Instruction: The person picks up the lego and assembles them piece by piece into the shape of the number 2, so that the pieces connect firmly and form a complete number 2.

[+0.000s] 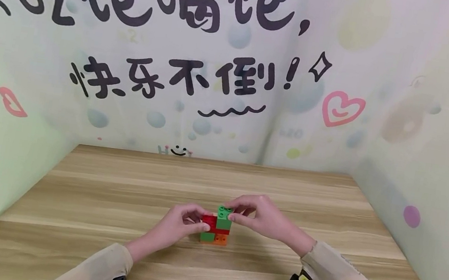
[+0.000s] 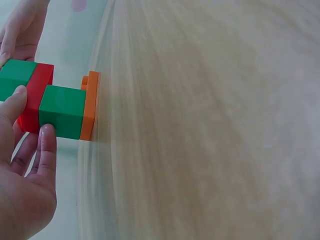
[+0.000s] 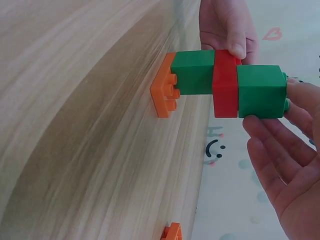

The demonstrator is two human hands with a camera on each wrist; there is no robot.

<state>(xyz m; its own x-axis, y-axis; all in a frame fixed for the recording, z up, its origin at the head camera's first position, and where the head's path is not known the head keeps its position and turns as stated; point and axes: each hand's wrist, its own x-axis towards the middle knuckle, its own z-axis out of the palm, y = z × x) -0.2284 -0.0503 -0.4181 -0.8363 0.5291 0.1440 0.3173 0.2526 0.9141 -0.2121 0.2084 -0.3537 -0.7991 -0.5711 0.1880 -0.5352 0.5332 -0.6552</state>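
A stack of toy building blocks stands on the table between both hands. At its base lies a flat orange block (image 3: pixel 161 90) with bare studs at one end. A green block (image 2: pixel 62 111) sits on the other end, and a flat red block (image 3: pixel 225 85) spans across above it. The top green block (image 1: pixel 224 219) stands on the red one's right end. My left hand (image 1: pixel 179 221) pinches the red block, thumb on the near side and fingers behind. On the right, my right hand (image 1: pixel 263 217) holds the top green block between thumb and fingers.
Part of another orange block (image 3: pixel 172 232) shows at the bottom of the right wrist view, on the table. The wood-grained table (image 1: pixel 125 179) meets a printed back wall (image 1: pixel 225 135), with pale walls at both sides.
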